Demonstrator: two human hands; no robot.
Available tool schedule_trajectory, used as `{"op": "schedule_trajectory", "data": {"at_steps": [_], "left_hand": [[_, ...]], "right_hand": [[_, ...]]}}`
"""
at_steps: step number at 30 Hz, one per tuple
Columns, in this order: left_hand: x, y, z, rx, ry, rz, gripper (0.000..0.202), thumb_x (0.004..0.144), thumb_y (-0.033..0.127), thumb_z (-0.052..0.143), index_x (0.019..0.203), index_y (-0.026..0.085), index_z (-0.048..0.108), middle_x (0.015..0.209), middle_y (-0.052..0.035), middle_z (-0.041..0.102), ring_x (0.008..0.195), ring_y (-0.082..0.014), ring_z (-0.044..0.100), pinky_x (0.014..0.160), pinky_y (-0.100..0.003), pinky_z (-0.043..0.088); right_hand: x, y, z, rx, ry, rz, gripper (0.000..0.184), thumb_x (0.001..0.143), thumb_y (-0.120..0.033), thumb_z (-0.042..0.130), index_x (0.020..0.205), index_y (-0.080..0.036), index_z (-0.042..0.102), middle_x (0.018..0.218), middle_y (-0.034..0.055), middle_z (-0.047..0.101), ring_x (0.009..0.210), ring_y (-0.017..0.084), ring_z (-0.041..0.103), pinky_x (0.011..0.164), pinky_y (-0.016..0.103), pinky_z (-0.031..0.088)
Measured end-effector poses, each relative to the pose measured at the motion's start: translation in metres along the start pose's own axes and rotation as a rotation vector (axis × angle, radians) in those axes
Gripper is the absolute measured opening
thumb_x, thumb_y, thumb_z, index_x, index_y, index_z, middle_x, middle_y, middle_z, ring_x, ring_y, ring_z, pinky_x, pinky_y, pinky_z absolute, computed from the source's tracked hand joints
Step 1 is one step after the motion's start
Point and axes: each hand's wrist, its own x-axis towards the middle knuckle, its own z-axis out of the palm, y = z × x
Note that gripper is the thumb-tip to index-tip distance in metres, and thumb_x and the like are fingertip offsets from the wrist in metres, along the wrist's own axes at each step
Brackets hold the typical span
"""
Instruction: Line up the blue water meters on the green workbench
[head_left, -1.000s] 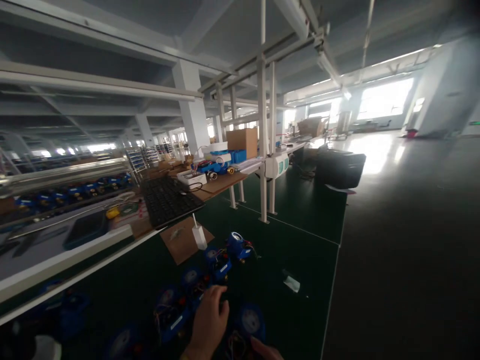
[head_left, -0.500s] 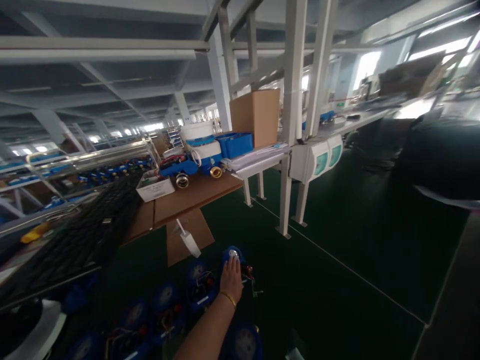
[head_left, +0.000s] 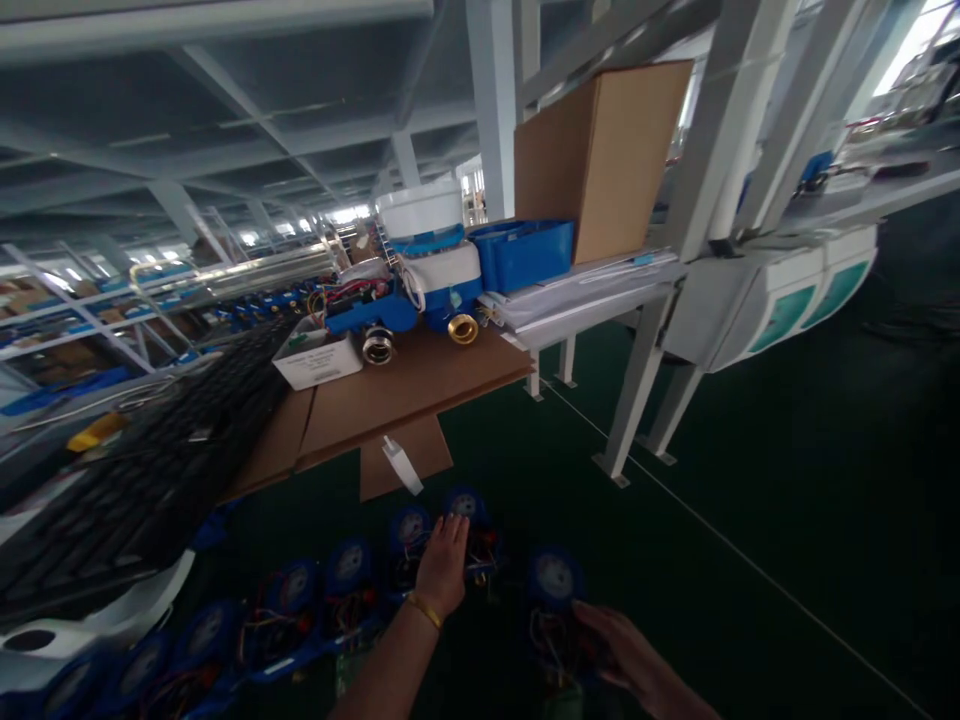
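Blue round water meters with white dial faces and loose red and black wires are lying in a row on the dark green floor, running from the lower left toward the centre. Behind them a long brown cardboard sheet (head_left: 405, 385) is serving as a tabletop, overhanging the floor, and a large brown cardboard box (head_left: 615, 150) is standing on the white metal bench (head_left: 592, 300) to its right. A wide black plastic grid tray (head_left: 150, 460) is sitting along the left side. On the cardboard sheet a big blue and white meter with a brass fitting (head_left: 442, 285) is resting beside a blue plastic bin (head_left: 525, 250) and a small white carton (head_left: 319, 360). A little white bottle with a thin nozzle (head_left: 401, 465) is standing tilted just below the sheet's edge.

At the far end of the row, the left hand (head_left: 442, 565), wearing a thin gold bracelet, is lying flat with fingers spread over the end blue meter (head_left: 465, 510), its grip released and only pressing on top. Just to the right and apart from the row, the right hand (head_left: 626, 655) is touching a separate blue meter with a white dial (head_left: 555, 580); whether that grip is clenched I cannot tell, since the fingers are dark and blurred.
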Motion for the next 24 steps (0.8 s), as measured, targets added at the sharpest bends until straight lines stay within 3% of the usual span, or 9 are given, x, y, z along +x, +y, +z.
{"op": "schedule_trajectory", "data": {"at_steps": [5,11,15,20,24], "left_hand": [[-0.002,0.004,0.0,-0.05,-0.014,-0.011,0.078,0.068,0.005,0.05,0.142,0.006,0.028,0.15,-0.0141,0.03,0.14,-0.0245,0.022,0.119,-0.04,0.011],[-0.005,0.009,-0.004,-0.086,-0.027,-0.03,0.077,0.069,0.005,0.051,0.143,0.006,0.028,0.151,-0.0129,0.03,0.141,-0.0233,0.021,0.119,-0.039,0.011],[-0.007,0.014,-0.009,-0.092,-0.032,-0.073,0.08,0.068,0.005,0.054,0.143,0.007,0.027,0.151,-0.013,0.029,0.141,-0.0233,0.022,0.119,-0.04,0.014],[-0.014,0.019,-0.013,-0.094,-0.014,-0.14,0.089,0.064,0.0,0.051,0.146,0.011,0.018,0.155,-0.0096,0.018,0.143,-0.0215,0.015,0.119,-0.041,0.016],[-0.022,0.021,-0.011,-0.103,0.01,-0.195,0.079,0.068,-0.006,0.037,0.144,0.009,0.023,0.154,-0.01,0.023,0.142,-0.0172,0.018,0.118,-0.034,0.019]], "right_hand": [[0.041,-0.079,-0.017,-0.115,-0.051,-0.014,0.037,0.083,-0.049,0.062,0.102,-0.018,0.063,0.084,0.0027,0.06,0.074,0.016,0.057,0.057,0.022,0.043],[0.08,-0.137,0.014,-0.284,-0.189,-0.041,0.029,0.094,-0.041,0.057,0.101,-0.013,0.061,0.093,0.0044,0.06,0.081,0.017,0.057,0.074,0.033,0.048],[0.086,-0.146,0.031,-0.341,-0.298,-0.049,0.03,0.095,-0.042,0.056,0.103,-0.013,0.061,0.1,0.0062,0.06,0.09,0.02,0.058,0.086,0.041,0.047],[0.088,-0.137,0.024,-0.308,-0.312,-0.055,0.041,0.095,-0.052,0.051,0.112,-0.016,0.059,0.114,0.0088,0.057,0.101,0.024,0.055,0.088,0.045,0.046],[0.094,-0.124,0.022,-0.21,-0.305,-0.061,0.045,0.095,-0.055,0.049,0.12,-0.018,0.055,0.118,0.0095,0.054,0.099,0.024,0.056,0.084,0.044,0.049]]}}
